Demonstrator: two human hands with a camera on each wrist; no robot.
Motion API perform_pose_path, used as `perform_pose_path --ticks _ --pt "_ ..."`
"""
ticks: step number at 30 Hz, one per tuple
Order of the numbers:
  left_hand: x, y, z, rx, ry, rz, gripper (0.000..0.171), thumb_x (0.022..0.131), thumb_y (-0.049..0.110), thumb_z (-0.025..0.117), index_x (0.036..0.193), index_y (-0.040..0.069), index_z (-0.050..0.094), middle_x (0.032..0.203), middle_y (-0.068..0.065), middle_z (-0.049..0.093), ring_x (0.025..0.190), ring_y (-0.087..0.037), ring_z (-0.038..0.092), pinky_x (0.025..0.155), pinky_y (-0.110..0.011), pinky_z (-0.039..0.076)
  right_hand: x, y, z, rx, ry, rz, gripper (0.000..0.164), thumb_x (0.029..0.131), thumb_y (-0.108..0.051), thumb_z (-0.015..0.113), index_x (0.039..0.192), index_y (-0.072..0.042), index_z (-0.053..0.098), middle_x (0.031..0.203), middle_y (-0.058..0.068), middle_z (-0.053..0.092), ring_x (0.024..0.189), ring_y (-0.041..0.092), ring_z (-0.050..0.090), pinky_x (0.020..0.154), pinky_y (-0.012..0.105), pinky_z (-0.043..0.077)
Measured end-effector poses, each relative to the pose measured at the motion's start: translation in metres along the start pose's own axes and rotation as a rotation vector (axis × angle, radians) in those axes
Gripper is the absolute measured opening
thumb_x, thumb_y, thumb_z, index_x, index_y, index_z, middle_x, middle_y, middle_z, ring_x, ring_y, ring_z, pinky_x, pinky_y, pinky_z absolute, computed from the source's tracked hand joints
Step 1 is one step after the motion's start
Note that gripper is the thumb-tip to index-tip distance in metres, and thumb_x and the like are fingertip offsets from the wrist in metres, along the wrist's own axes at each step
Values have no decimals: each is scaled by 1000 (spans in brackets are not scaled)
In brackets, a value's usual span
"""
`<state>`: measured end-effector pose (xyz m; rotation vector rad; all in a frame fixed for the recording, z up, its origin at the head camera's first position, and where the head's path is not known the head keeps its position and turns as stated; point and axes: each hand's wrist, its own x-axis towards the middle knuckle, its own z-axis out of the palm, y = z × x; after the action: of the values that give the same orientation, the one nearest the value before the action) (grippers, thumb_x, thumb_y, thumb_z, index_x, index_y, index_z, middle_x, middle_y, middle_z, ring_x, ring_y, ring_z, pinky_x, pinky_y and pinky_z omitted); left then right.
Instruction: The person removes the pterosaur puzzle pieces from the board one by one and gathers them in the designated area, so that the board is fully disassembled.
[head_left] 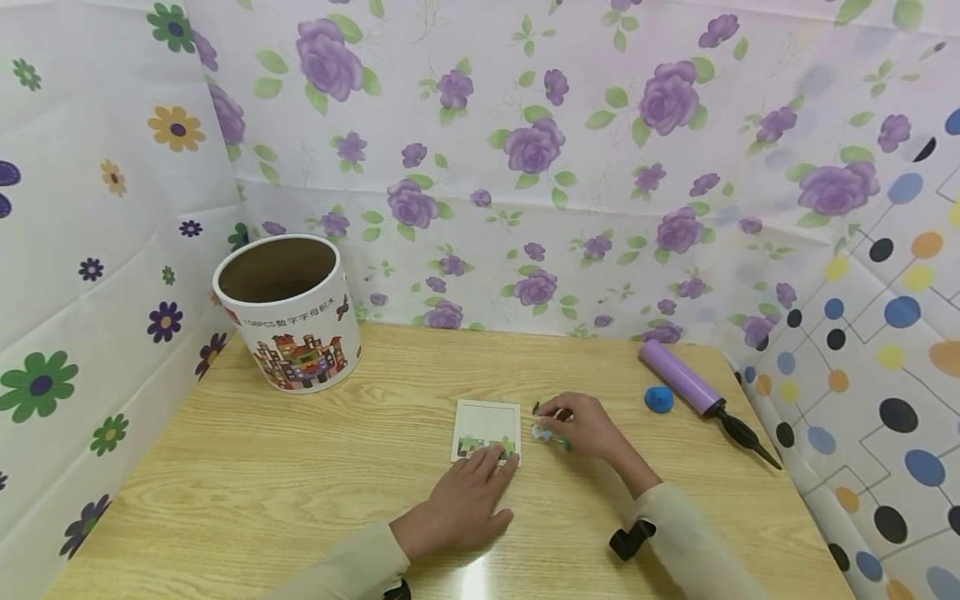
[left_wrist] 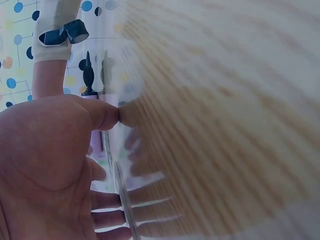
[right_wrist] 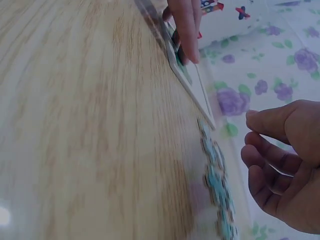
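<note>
Patterned cloth (head_left: 480, 125) is hung on three sides, printed with purple roses at the back, daisies on the left and coloured dots on the right. Below it, a wood-grained table (head_left: 397, 392) is seen. At its far left corner a white bucket (head_left: 307, 350) is stood upright, mouth facing up; its brown inner wall is shown, but its floor is hidden, so its contents cannot be told. Near the right edge a lilac pump (head_left: 681, 379) is laid diagonally, its black tapered end pointed toward the near right.

The left hand (head_left: 468, 500) is laid out flat with fingers straight and thumb spread, fingertips rested on the near edge of a puzzle tray (head_left: 487, 417). The right hand (head_left: 585, 429) is held over the table just right of that tray, fingers bent and thumb brought near the index finger; whether anything is pinched cannot be told.

The tray is placed flat near mid-table, its sides run away from the person; its long axis cannot be judged. Along its near edge green fitted pieces (head_left: 468, 444) are held, partly covered by fingers. Left of the pump a small blue object (head_left: 659, 399) is set. Bluish loose pieces (right_wrist: 217, 185) are strewn beside the tray's right edge, beneath the right hand.
</note>
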<state>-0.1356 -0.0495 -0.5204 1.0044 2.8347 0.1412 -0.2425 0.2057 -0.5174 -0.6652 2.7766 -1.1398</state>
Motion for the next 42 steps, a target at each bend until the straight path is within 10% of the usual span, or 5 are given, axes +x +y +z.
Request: perform_pose_path --ticks 25,42 --pt "-7 4 -4 21 -66 12 78 105 58 41 161 4 30 168 -16 23 155 -31 23 120 -47 32 50 -42 57 25 -229 -110 24 99 -28 70 118 -16 78 110 -7 75 95 7 68 82 29 56" --pt "-7 3 -2 10 -67 17 80 106 58 40 162 3 25 169 -16 16 156 -30 18 120 -48 31 55 -49 74 -60 -228 -178 14 96 -25 74 104 -17 82 99 -7 72 86 4 64 77 25 54"
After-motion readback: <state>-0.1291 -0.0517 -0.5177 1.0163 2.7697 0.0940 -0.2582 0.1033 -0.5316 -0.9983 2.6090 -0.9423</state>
